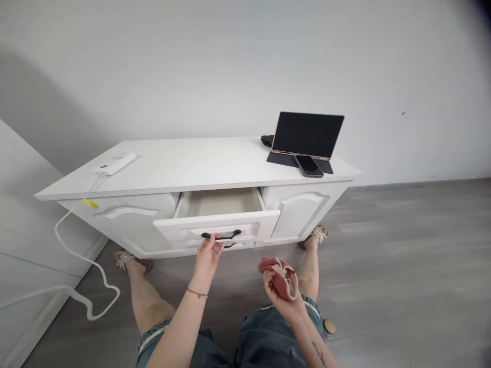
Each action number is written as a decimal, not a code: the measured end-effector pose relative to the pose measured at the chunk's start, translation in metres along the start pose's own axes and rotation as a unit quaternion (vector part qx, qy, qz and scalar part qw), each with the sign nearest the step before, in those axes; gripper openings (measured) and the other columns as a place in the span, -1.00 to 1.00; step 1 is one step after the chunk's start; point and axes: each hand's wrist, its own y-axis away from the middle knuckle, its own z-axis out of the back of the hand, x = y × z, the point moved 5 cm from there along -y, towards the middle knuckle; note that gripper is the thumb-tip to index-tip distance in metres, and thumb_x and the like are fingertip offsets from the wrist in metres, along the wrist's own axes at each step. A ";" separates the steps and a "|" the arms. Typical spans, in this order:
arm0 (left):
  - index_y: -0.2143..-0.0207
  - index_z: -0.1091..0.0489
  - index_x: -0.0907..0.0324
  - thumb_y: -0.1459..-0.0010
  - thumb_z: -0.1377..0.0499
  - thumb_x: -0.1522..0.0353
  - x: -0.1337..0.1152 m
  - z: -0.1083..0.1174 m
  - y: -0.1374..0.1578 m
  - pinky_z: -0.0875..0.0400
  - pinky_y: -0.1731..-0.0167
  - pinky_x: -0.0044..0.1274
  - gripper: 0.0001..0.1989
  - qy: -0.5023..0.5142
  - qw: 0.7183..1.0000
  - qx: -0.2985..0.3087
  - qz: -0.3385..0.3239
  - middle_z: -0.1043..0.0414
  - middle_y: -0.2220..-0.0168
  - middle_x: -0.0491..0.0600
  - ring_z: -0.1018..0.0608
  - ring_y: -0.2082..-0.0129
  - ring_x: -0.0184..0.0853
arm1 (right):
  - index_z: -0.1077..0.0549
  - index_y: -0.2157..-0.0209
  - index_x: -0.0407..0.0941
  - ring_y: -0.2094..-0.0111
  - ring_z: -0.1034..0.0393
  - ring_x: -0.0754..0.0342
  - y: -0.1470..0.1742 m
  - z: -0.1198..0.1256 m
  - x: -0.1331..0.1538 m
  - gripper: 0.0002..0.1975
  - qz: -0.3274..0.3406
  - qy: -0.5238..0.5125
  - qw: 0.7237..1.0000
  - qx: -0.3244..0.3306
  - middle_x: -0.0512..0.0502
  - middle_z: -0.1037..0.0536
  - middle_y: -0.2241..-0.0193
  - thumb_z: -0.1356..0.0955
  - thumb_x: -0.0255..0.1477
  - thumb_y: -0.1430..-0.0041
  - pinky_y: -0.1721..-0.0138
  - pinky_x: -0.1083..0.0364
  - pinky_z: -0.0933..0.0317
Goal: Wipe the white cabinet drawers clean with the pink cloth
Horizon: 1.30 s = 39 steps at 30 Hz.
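My left hand [209, 255] has its fingers curled around the black drawer handle [230, 235] at the front of the white drawer [217, 221]. The drawer is pulled partway out, and the bare bottom inside it shows. In my right hand [282, 301] is a folded pinkish-red cloth [279, 276] with a pale edge, gripped just above my right knee. It is apart from the drawer. A small dark red bit shows in the cloth's folds; I cannot make out what it is.
The white cabinet [184, 158] stands against the wall. On its top are a tablet on a stand [309, 134], a phone [309, 166], a dark bundle [266, 140] and a white power strip [115, 163]. Its cord [76, 250] hangs down left. My feet flank the cabinet.
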 end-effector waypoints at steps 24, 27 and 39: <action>0.45 -0.37 0.22 -0.20 -0.15 0.54 -0.024 -0.058 -0.107 -0.55 0.33 -0.55 -0.84 -0.045 0.999 0.003 0.011 -0.47 0.52 -0.07 -0.53 0.51 -0.46 | -0.41 0.19 -0.15 0.30 -0.45 0.13 -0.014 0.033 -0.027 -0.85 -0.084 -0.093 0.982 -0.141 -0.09 -0.52 0.27 -0.26 -0.49 -0.21 0.30 0.13 -0.33; 0.46 -0.37 0.22 -0.21 -0.14 0.53 -0.023 -0.059 -0.108 -0.54 0.34 -0.57 -0.83 -0.044 0.999 0.011 0.007 -0.49 0.51 -0.07 -0.54 0.51 -0.46 | -0.42 0.19 -0.17 0.32 -0.44 0.12 -0.012 0.030 -0.028 -0.84 -0.087 -0.106 0.980 -0.145 -0.13 -0.53 0.26 -0.29 -0.49 -0.17 0.30 0.13 -0.32; 0.39 -0.45 0.20 -0.09 -0.19 0.61 0.008 0.006 -0.116 -0.45 0.08 -0.57 -0.84 -0.030 0.998 -0.034 0.032 -0.55 0.36 -0.05 -0.60 0.29 -0.46 | -0.45 0.26 -0.12 0.29 -0.47 0.19 -0.015 0.036 -0.024 -0.85 -0.081 -0.006 0.994 -0.076 -0.04 -0.56 0.31 -0.35 -0.54 -0.08 0.26 0.21 -0.33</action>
